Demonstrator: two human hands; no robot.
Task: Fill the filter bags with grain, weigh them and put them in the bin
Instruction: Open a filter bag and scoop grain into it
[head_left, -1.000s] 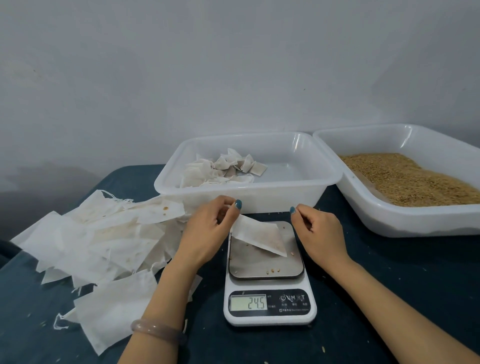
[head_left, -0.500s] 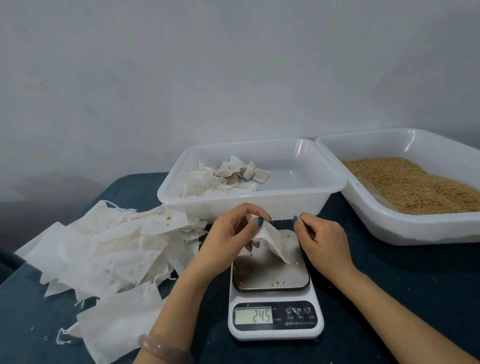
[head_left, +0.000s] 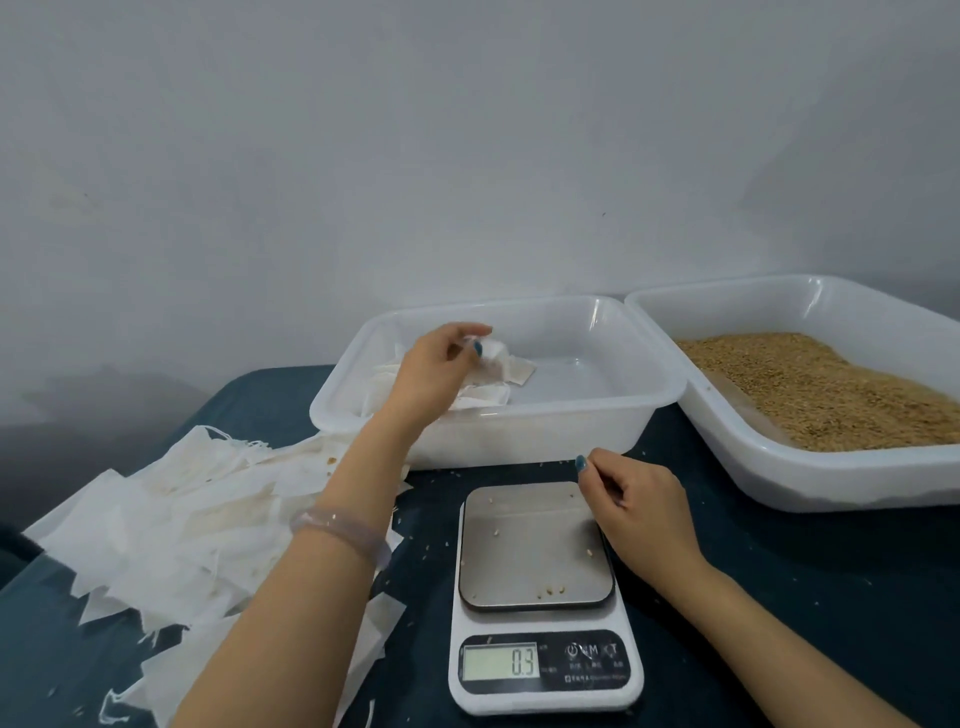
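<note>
My left hand (head_left: 434, 376) reaches over the white bin (head_left: 524, 441) and pinches a small filled filter bag (head_left: 493, 352) just above several filled bags (head_left: 485, 397) lying in the bin's left half. Loosely curled and holding nothing, my right hand (head_left: 636, 501) rests by the rear right corner of the scale (head_left: 545, 691). The scale's steel plate (head_left: 535, 545) carries only a few stray grains, and the display reads 0.3. Brown grain (head_left: 821, 387) fills the white tray (head_left: 841, 483) at the right.
A loose pile of flat, empty white filter bags (head_left: 171, 525) covers the dark table at the left, partly under my left forearm. Stray grains dot the table (head_left: 810, 597) around the scale. A plain grey wall stands close behind the bin and the tray.
My left hand has lifted the filled bag off the scale and carried it up over the bin. The reading fell from 24.5 to 0.3. My right hand stayed beside the scale.
</note>
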